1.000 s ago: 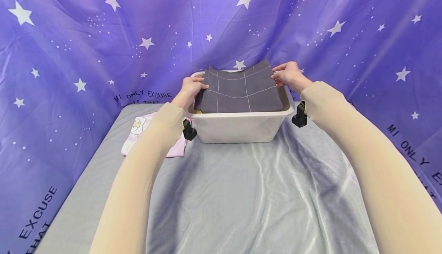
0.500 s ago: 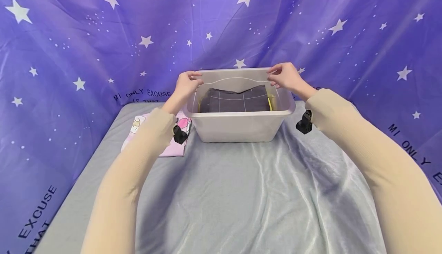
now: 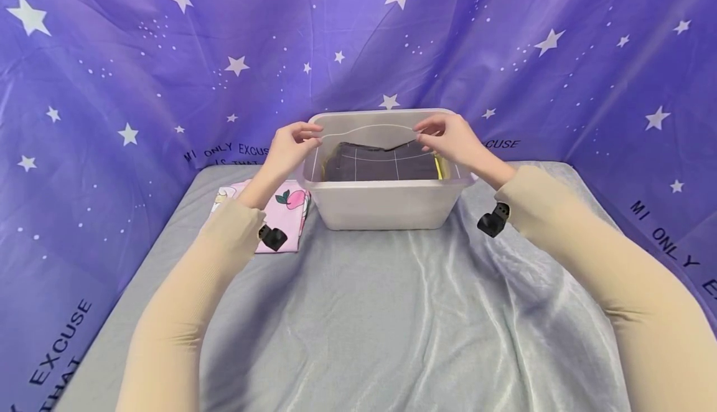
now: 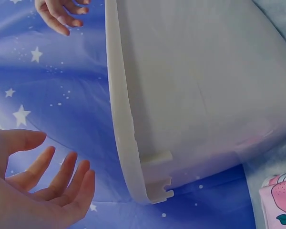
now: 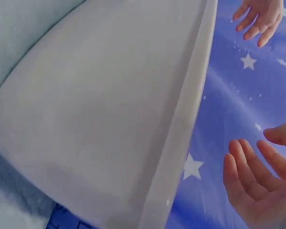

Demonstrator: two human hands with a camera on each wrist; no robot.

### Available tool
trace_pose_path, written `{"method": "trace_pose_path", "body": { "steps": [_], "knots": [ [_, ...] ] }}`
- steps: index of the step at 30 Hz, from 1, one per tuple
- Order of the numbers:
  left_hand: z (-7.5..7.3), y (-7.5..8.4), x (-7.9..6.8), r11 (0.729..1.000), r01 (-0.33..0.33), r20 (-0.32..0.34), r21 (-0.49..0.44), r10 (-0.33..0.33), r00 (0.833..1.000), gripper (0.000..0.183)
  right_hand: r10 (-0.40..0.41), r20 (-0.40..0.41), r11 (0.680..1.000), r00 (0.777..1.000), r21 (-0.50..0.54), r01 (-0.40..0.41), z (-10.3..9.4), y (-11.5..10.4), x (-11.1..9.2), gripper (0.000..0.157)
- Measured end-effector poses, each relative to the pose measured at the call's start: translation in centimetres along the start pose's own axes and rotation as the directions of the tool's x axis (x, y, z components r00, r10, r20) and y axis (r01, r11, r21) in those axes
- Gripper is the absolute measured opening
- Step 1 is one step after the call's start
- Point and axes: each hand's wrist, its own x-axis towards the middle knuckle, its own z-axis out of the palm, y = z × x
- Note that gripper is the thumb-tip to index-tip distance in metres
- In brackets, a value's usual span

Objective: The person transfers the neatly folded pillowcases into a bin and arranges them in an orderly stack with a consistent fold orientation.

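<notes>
A dark grey folded cloth with white grid lines (image 3: 370, 167) lies inside the pale plastic bin (image 3: 383, 208). My left hand (image 3: 292, 147) hovers near the bin's left rim, holding nothing. In the left wrist view its fingers (image 4: 69, 169) are spread and loosely bent, apart from the rim. Over the right part of the bin is my right hand (image 3: 452, 141). The right wrist view shows its fingers (image 5: 238, 164) relaxed, with nothing between them and the thumb. The cloth is out of sight in both wrist views.
Left of the bin lies a folded pink printed cloth (image 3: 294, 228), partly behind my left forearm. Something yellow (image 3: 439, 166) shows at the inner right of the bin. A grey velvety cover (image 3: 347, 312) spreads below, with a purple starry curtain (image 3: 347, 14) behind.
The dark grey cloth has dropped lower into the bin, and both hands have let go of it. My left hand has drawn leftward; my right hand has shifted slightly left and down.
</notes>
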Motion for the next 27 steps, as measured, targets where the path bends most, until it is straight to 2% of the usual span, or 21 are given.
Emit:
{"method": "trace_pose_path", "body": {
  "steps": [6, 13, 20, 27],
  "knots": [
    [-0.7, -0.4, -1.8, 0.999, -0.051, -0.005, -0.003, 0.051, 0.999, 0.029, -0.029, 0.012, 0.997, 1.000, 0.073, 0.028, 1.2, -0.6, -1.3, 0.027],
    [-1.5, -1.3, -3.8, 0.998, -0.067, -0.037, -0.002, 0.067, 0.997, 0.029, -0.064, 0.046, 0.992, 0.997, 0.108, 0.059, 2.7, -0.9, -2.6, 0.027],
    [-2.5, -2.7, -5.7, 0.995, -0.103, -0.081, 0.002, 0.103, 0.991, 0.028, -0.123, 0.077, 0.983, 0.989, 0.145, 0.111, 4.7, -1.2, -4.1, 0.024],
    [-3.9, -4.6, -7.0, 0.994, -0.112, -0.125, -0.003, 0.111, 0.986, 0.029, -0.180, 0.126, 0.979, 0.976, 0.122, 0.165, 7.0, -1.7, -5.4, 0.023]
  ]
}}
